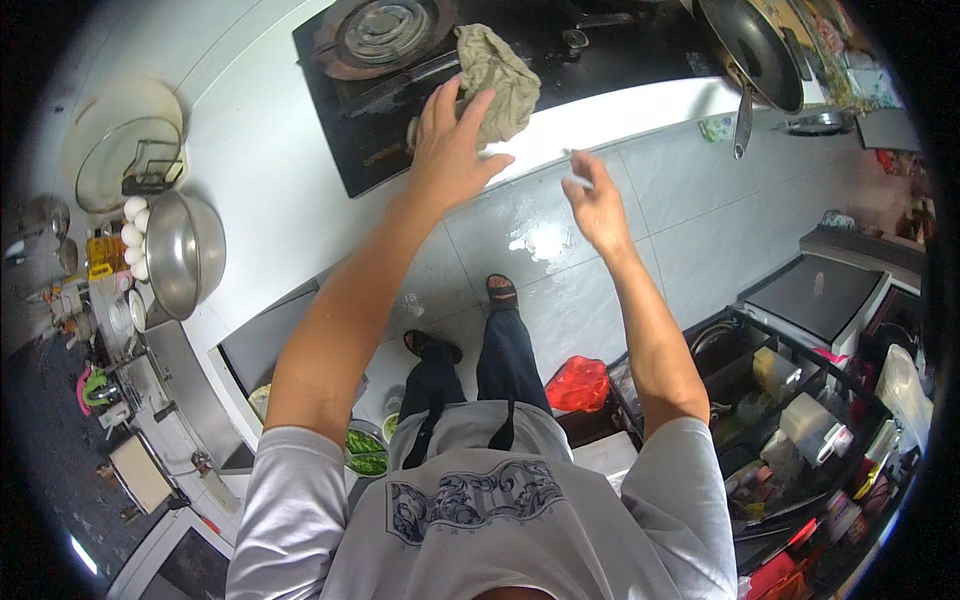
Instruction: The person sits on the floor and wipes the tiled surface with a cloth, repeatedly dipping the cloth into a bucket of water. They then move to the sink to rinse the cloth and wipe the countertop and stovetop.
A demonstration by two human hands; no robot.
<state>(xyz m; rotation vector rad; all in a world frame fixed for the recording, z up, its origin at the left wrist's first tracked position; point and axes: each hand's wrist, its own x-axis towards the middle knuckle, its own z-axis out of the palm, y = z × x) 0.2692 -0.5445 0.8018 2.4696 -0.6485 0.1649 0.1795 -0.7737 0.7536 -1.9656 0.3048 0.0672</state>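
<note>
A crumpled grey-beige cloth [501,86] lies at the front edge of the black gas hob [375,124], partly over the white countertop. My left hand [450,154] is over the cloth's near-left part, fingers spread. Whether its fingertips touch the fabric is hard to tell, and some of the cloth is hidden behind it. My right hand [596,196], slightly blurred, hangs in front of the counter edge above the tiled floor. Its fingers are partly curled and apart, with nothing between them. A round burner [388,30] shows at the hob's left.
A frying pan [750,52] stands at the right, its handle jutting past the counter edge. On the left are a steel bowl [191,255], white eggs [133,235] and a glass lid [127,165]. Drawers [739,360] full of kitchenware stand open on my right. The floor [547,240] looks wet.
</note>
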